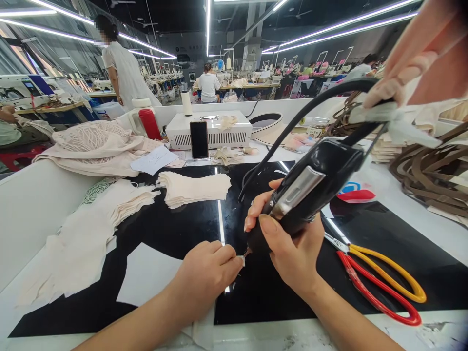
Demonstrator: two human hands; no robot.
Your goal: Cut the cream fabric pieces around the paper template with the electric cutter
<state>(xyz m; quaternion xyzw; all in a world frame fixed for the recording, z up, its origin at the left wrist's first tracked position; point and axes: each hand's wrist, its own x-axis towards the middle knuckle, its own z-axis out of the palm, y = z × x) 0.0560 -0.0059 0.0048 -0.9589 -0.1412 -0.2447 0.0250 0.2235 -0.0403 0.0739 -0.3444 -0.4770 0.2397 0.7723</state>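
Note:
My right hand [292, 243] is wrapped round a black corded hand tool [310, 180], which looks like a hot knife. It tilts down to the left, and its narrow metal tip [247, 252] meets a small white scrap [242, 260]. Closed in a pinch, my left hand [210, 273] holds that scrap just above the glossy black board [190, 229]. At the upper right, another person's hand [413, 68] is on the tool's cord [314, 102]. A white sheet [146, 275] lies left of my left hand, partly behind my forearm.
Scissors [380, 282] with red and yellow handles lie at right. Cream fabric stacks [193, 187] and layered pieces [80, 243] sit at left. Behind are a phone [199, 140], a white vented box [208, 130] and a red bottle [149, 124]. Brown straps [431, 161] pile up at right.

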